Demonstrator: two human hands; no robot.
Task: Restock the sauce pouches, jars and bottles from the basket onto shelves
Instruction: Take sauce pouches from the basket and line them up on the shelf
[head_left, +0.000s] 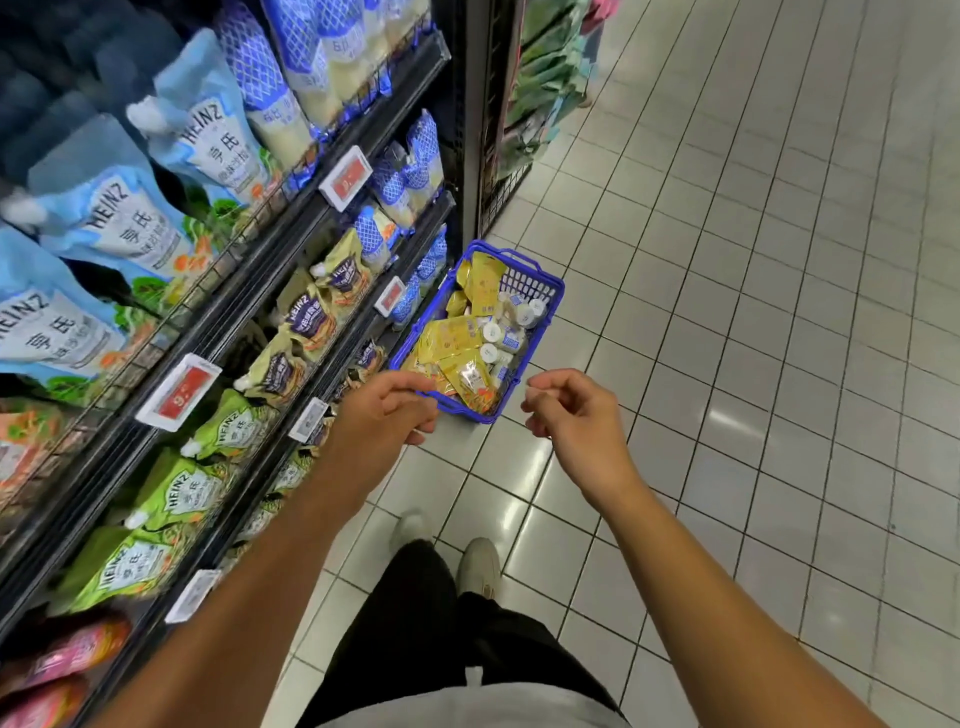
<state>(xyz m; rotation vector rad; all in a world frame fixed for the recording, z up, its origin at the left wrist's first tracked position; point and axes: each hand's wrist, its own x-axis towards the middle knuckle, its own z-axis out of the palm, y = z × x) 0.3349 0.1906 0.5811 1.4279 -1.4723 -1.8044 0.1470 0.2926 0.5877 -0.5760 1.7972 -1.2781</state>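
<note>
Head view: left hand (387, 410) and right hand (569, 415) are hovering loosely curled, empty, by the basket (545, 291); pouches (452, 338) are looking soft, slippery, probably best pinched edgewise.

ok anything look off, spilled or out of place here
Nothing looks spilled or damaged. The blue basket stands upright on the tiled floor beside the shelves, with yellow pouches and white-capped bottles heaped loosely inside. Some shelf pouches lean at uneven angles, nothing more.
</note>
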